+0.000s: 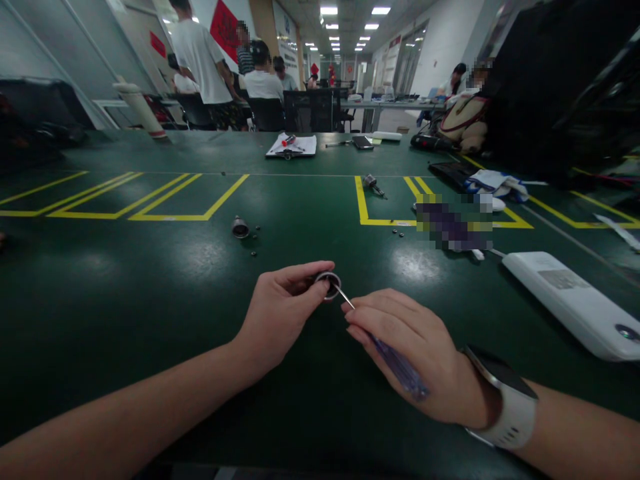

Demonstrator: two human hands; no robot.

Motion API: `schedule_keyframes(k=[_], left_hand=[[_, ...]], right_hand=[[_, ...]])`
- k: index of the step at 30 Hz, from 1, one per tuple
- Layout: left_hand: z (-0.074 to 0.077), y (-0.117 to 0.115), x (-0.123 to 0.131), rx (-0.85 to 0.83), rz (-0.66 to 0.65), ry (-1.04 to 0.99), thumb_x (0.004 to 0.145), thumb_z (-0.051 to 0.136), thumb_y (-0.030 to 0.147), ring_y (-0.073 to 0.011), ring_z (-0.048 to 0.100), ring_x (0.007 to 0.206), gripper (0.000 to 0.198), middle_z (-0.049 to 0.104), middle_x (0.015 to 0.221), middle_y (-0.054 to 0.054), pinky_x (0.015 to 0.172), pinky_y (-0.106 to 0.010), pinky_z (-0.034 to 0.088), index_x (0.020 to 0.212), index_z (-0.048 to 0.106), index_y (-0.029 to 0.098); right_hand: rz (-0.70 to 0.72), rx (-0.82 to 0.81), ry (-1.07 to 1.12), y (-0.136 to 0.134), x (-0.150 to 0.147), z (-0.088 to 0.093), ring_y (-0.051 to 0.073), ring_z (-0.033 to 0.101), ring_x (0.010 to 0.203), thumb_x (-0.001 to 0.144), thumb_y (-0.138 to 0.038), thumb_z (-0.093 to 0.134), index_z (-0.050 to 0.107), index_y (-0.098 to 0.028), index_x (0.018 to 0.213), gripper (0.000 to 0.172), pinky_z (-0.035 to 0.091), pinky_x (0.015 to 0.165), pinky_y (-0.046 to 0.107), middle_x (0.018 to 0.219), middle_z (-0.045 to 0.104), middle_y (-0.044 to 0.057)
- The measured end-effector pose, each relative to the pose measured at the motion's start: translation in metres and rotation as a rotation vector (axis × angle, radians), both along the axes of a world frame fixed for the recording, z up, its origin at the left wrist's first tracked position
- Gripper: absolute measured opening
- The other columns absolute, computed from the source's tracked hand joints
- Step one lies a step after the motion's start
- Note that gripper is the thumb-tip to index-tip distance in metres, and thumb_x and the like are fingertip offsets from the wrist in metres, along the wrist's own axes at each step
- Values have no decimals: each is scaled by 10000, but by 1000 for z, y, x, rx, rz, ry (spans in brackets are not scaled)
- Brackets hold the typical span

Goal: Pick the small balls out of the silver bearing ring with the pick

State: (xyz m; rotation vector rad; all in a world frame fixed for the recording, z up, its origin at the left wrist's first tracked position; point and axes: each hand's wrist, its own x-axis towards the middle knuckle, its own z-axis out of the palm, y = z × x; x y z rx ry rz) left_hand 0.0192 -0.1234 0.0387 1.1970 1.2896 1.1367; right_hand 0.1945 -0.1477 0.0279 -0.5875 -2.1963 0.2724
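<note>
Table [150,313]: dark green, taped with yellow boxes; the person stands at its near edge, other people well away at 12 o'clock.
White device [570,300]: long flat casing lying at 3 o'clock from the hands, apart from them.
Clipboard [291,145]: far across the table at 12 o'clock, untouched.
Right hand [410,347]: closed around the screwdriver's handle, knuckles up, a pale wristwatch [505,407] behind it.
Left hand [280,303]: fingertips pinching the ring, held just above the table at centre.
Screwdriver [395,363]: slim, purple see-through handle; its thin shaft points to 10 o'clock and the tip sits inside the ring.
Metal cap [240,227]: small cylinder lying at 11 o'clock from the hands, well apart.
Ring [328,285]: small metal hoop between the left thumb and forefinger — the only thing both hands meet on.
Loose screws [253,253]: tiny dark specks scattered beside the cap.
Slip risk: to my eye the pinch is light; a hard push could skid the tip off into the left fingers.
Loss risk: a dropped ring or a brushing sleeve could roll small parts away — they would be hard to spot on the dark top.
</note>
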Motion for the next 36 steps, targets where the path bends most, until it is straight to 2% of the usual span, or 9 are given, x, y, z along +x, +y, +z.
schedule_keyframes(k=[10,13,16,20,24,26,28,31,36], left_hand=[[-1,0,0,-9,9,-12,677,695,150,-132,678,734,250,747,824,-22,722,-224,543,926,722,162],[0,-1,1,-16,11,-10,687,684,149,-137,677,750,240,747,833,-26,736,-233,541,924,723,160],[-1,-1,1,-25,15,-3,694,676,155,-144,675,751,224,745,836,-30,747,-249,539,913,725,159],[-3,2,-2,-44,6,-24,696,677,169,-157,674,751,224,738,833,-37,744,-274,538,916,717,155],[-3,6,-5,-65,-39,-67,682,698,163,-172,664,868,304,722,939,-50,808,-290,520,986,679,158],[-2,7,-7,-79,-44,-92,664,712,136,-180,648,936,372,701,1024,-54,832,-297,513,1028,645,167],[0,9,-8,-95,-39,-120,657,716,117,-183,639,959,390,683,1072,-62,831,-299,513,1032,621,165],[1,10,-10,-118,-44,-132,657,718,117,-171,643,925,357,686,1044,-71,821,-285,511,998,616,142],[1,10,-12,-134,-64,-131,643,744,167,-172,649,872,357,707,928,-48,807,-294,510,984,639,152]], right_hand=[[-36,112,-99,-1,-3,2,215,615,802,877,-87,511,583,-67,917,85,530,702,348,870,676,138],[-23,164,-177,-1,-5,3,235,629,792,901,-101,464,602,-61,877,145,537,676,357,827,681,154],[-11,118,-180,-3,-5,3,241,633,810,899,-102,463,608,-63,888,150,537,693,366,836,684,157],[-18,-126,59,-5,1,5,191,633,817,857,-92,531,608,-131,944,122,524,728,323,895,687,94],[-126,-615,516,8,8,6,149,639,700,891,-245,524,619,-194,814,132,523,646,281,733,668,16],[-103,-881,602,19,11,3,141,621,620,882,-313,533,598,-185,748,196,517,606,280,643,643,2],[-135,-1031,594,28,13,-3,131,601,580,864,-346,555,585,-173,713,231,498,582,268,593,626,-3],[-155,-1085,561,35,16,-12,121,591,579,859,-371,560,578,-167,736,238,477,577,256,611,630,-4],[-204,-1006,443,32,17,-11,134,599,611,872,-399,531,587,-157,791,261,477,598,277,652,631,6]])
